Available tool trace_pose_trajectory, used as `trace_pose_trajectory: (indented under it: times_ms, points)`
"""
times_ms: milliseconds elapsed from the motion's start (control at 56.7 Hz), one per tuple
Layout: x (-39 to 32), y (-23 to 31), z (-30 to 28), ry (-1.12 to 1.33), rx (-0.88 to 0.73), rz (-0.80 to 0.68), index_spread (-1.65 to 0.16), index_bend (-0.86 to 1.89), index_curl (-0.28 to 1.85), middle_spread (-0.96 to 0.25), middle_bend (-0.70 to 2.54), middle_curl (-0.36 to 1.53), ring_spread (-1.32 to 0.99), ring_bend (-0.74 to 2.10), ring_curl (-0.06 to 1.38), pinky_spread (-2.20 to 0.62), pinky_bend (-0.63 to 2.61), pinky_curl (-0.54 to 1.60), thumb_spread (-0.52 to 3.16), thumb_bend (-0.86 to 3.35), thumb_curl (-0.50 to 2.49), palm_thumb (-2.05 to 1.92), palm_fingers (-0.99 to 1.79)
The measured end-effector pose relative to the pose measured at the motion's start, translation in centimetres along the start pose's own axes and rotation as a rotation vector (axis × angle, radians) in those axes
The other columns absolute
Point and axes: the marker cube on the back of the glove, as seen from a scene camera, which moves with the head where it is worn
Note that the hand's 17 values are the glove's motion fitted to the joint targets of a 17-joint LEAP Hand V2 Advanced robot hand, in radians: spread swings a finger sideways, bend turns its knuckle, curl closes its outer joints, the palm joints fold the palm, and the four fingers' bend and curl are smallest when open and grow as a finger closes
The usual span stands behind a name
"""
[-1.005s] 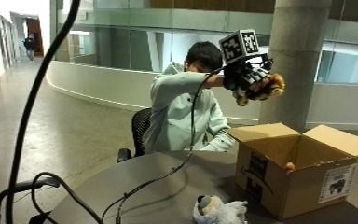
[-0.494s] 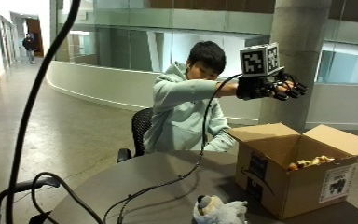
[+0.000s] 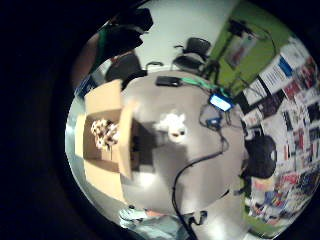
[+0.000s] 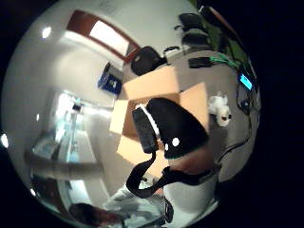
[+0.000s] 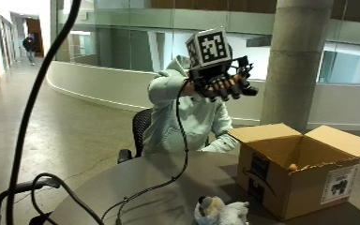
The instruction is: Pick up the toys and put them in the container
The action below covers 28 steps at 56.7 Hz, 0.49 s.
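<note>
Toys show in two places from the outside view: a white plush toy [image 5: 221,212] lies on the round grey table [image 5: 136,187], near the open cardboard box [image 5: 302,176], and a small orange bit of another toy [image 5: 292,167] peeks over the box's rim. The gloved right hand [image 5: 225,85] is raised high in front of the seated person's face, well apart from both, fingers spread and holding nothing. A dark logo is printed on the box's near side and a white label with a black figure on its front (neither can be read).

From the little-finger side palm view, looking down, the box [image 3: 102,145] interior is visible, which the outside view hides: a brown-and-white plush toy [image 3: 104,134] lies on its floor. The white plush toy [image 3: 171,125] lies on the table [image 3: 200,165] just beside a flap, with a black cable [image 3: 192,165] near it.

In the thumb side palm view, a gloved finger [image 4: 175,128] covers much of the box [image 4: 152,88]; the white toy [image 4: 221,110] lies beside it.
</note>
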Motion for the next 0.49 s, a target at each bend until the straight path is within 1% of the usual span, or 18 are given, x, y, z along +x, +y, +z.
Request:
trace_pose_trajectory:
  times_ms: [88,176,229,335,405,423,441,458,494]
  points:
    - [3.0,-1.5,1.8,0.089,-0.022,0.092,-0.20,0.11,0.37,-0.03,0.25,0.49,-0.10,0.46,0.25,-0.02,0.53,0.35,1.34,-0.02,0.27,-0.03,0.07]
    - [4.0,-2.6,4.1,0.139,-0.003,0.310,-0.18,0.12,0.35,-0.02,0.25,0.49,-0.08,0.46,0.26,-0.02,0.58,0.36,1.37,-0.03,0.26,-0.04,0.00]
    - [4.8,-3.1,5.4,0.157,0.005,0.316,-0.17,0.13,0.34,-0.01,0.25,0.49,-0.08,0.46,0.26,-0.01,0.60,0.37,1.38,-0.02,0.25,-0.03,-0.01]
    - [5.9,-4.0,7.5,0.184,0.041,0.258,-0.16,0.14,0.33,-0.01,0.26,0.48,-0.07,0.46,0.26,-0.01,0.62,0.37,1.40,-0.02,0.24,-0.03,-0.02]
    - [6.0,-4.2,8.6,0.240,0.061,0.300,-0.16,0.14,0.33,-0.01,0.27,0.48,-0.06,0.48,0.26,-0.01,0.62,0.37,1.41,-0.02,0.24,-0.03,-0.02]
    - [6.0,-4.2,8.9,0.262,0.069,0.302,-0.15,0.11,0.32,-0.01,0.27,0.48,-0.07,0.56,0.29,-0.01,0.62,0.37,1.41,-0.02,0.24,-0.02,0.04]
    - [6.1,-4.2,9.2,0.282,0.074,0.296,-0.15,0.11,0.31,-0.01,0.27,0.48,-0.07,0.58,0.29,-0.01,0.62,0.37,1.42,-0.02,0.24,-0.02,0.06]
    - [6.2,-4.2,9.6,0.298,0.072,0.287,-0.14,0.09,0.30,-0.01,0.28,0.49,-0.09,0.67,0.31,-0.01,0.62,0.37,1.43,-0.01,0.24,-0.01,0.14]
    - [6.3,-4.2,10.2,0.315,0.052,0.266,-0.14,0.08,0.29,-0.02,0.28,0.48,-0.10,0.75,0.32,-0.02,0.63,0.36,1.44,-0.01,0.24,-0.01,0.18]
